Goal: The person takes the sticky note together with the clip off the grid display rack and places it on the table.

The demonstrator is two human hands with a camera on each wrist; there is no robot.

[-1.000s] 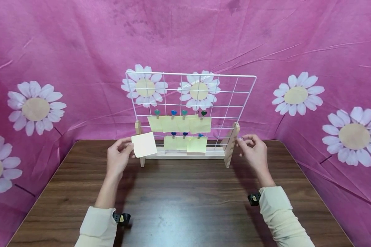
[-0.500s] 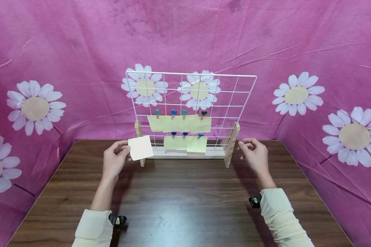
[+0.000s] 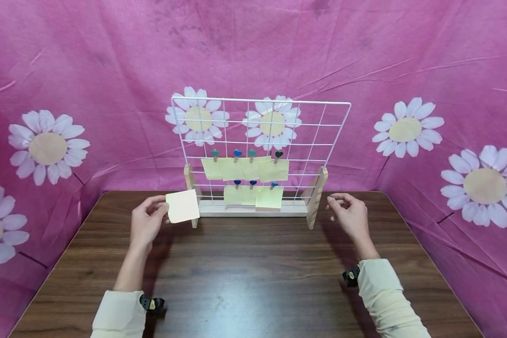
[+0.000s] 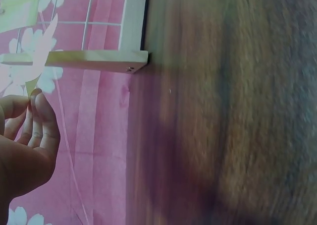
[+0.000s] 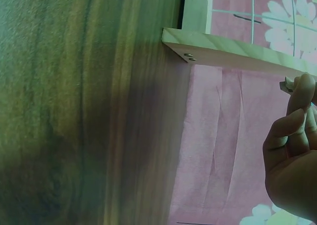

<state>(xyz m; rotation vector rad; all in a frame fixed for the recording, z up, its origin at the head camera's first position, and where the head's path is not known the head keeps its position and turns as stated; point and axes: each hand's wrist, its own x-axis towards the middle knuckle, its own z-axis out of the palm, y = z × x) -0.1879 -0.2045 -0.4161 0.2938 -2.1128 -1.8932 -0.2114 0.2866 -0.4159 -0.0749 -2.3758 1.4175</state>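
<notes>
Wire rack (image 3: 261, 101): standing on the worktop (image 3: 245, 267), yellow notes (image 3: 273, 171) hanging off heart clips (image 3: 237, 154), four up top, three below
Left hand (image 3: 147, 222): grip's pinching a pale sticky note (image 3: 183, 206) by its edge, up by the left leg (image 3: 188, 176)
Right hand (image 3: 349, 217): grip's pinching some tiny clip-looking thing (image 5: 286, 85), mostly hidden, near the right leg (image 3: 317, 199)

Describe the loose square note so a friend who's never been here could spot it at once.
On the brown table stands a white wire grid. Near the wooden leg at the picture's left, the person's left hand pinches a pale, nearly white square note. Unlike the yellow notes clipped to the grid, this one is held up by hand.
</notes>
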